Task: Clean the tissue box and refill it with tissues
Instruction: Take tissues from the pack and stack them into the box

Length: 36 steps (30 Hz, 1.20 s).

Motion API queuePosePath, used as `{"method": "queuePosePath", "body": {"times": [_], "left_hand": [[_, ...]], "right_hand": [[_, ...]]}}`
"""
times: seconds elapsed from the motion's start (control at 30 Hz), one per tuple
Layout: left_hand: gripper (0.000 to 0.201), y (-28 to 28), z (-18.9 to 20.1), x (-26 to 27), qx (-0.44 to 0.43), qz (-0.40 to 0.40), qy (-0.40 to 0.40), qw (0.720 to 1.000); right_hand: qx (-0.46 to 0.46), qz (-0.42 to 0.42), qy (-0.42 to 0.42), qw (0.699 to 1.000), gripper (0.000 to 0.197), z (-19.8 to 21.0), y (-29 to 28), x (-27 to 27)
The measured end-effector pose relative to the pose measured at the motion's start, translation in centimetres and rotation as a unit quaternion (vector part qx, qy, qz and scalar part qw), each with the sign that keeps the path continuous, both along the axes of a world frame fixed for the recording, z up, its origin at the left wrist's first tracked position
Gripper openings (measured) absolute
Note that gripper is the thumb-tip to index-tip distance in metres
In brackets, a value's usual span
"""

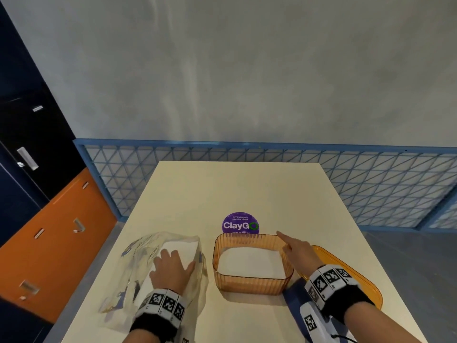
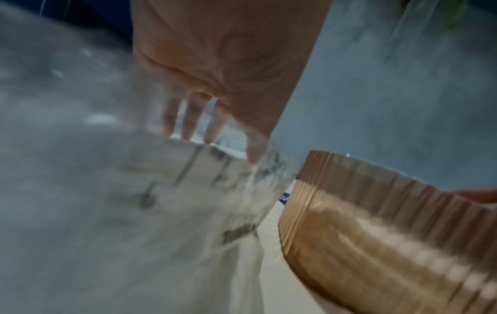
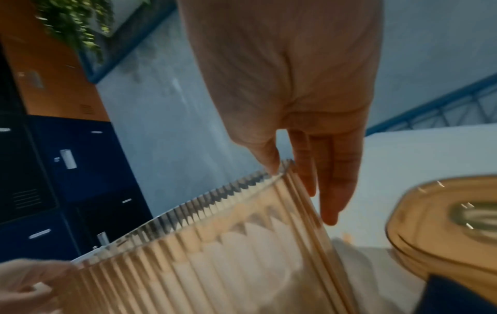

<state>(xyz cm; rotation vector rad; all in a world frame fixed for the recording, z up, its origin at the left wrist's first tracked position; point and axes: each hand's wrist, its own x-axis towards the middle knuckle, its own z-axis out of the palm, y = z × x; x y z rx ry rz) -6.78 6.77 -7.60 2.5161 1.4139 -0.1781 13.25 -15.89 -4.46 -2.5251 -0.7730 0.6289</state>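
An amber ribbed tissue box (image 1: pixel 252 280) stands open on the cream table (image 1: pixel 222 189), with a white stack of tissues (image 1: pixel 249 263) inside. Its amber lid (image 1: pixel 351 276) lies flat to the right. My right hand (image 1: pixel 294 248) is at the box's right rim with straight fingers. In the right wrist view the thumb touches the rim of the box (image 3: pixel 215 255) and the fingers (image 3: pixel 336 180) lie outside the wall, next to the lid (image 3: pixel 443 223). My left hand (image 1: pixel 173 266) rests flat on white tissues (image 1: pixel 180 246) in a clear plastic bag (image 1: pixel 138 256), left of the box (image 2: pixel 376 223).
A purple round ClayGo sticker (image 1: pixel 240 225) lies on the table behind the box. Something dark blue (image 1: pixel 293 297) sits under my right wrist. A blue mesh railing (image 1: pixel 247 154) runs behind the table, with orange and dark lockers (image 1: pixel 37 219) at the left.
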Motion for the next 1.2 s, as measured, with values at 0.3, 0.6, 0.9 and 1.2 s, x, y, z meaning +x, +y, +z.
{"method": "queuePosePath", "body": {"times": [0.3, 0.6, 0.9, 1.2], "left_hand": [[0.052, -0.9, -0.5, 0.0, 0.031, 0.012, 0.003, 0.999], [0.042, -0.9, -0.3, -0.2, 0.007, 0.022, -0.037, 0.999], [0.031, -0.9, -0.2, 0.2, -0.009, 0.007, -0.037, 0.999], [0.039, -0.8, -0.3, 1.1, 0.004, -0.045, 0.038, 0.998]], "right_hand": [[0.023, -0.042, 0.013, 0.999, 0.049, -1.0, -0.3, -0.3], [0.018, -0.046, 0.012, 0.999, 0.049, -1.5, -0.2, -0.2], [0.008, -0.042, 0.008, 0.999, 0.05, -1.4, -0.1, -0.3], [-0.002, -0.024, -0.002, 1.0, 0.053, -1.2, -0.2, -0.5]]}}
